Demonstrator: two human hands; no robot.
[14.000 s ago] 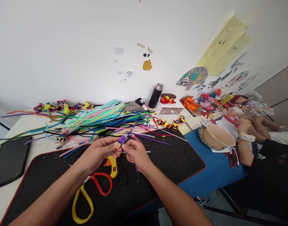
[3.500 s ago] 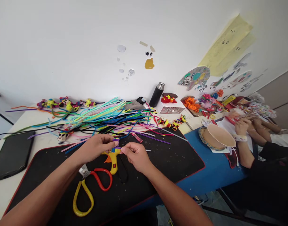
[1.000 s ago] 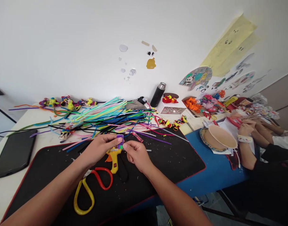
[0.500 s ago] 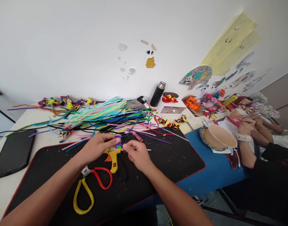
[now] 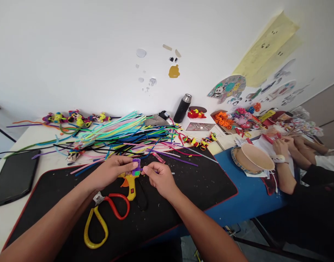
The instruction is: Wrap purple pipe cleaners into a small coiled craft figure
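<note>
- Our left hand [image 5: 112, 172] pinches the purple piece [image 5: 136, 162] between thumb and fingers.
- Our right hand [image 5: 160, 179] is narrowed, fingertips gripping a purple strand [image 5: 141, 169] beside it.
- We hold the piece just above the yellow glue gun [image 5: 132, 186].

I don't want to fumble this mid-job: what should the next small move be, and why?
Probably bend the purple strand around the purple piece: the left hand pinches the piece, and the right hand seems to pinch the strand, which reaches toward it.
</note>
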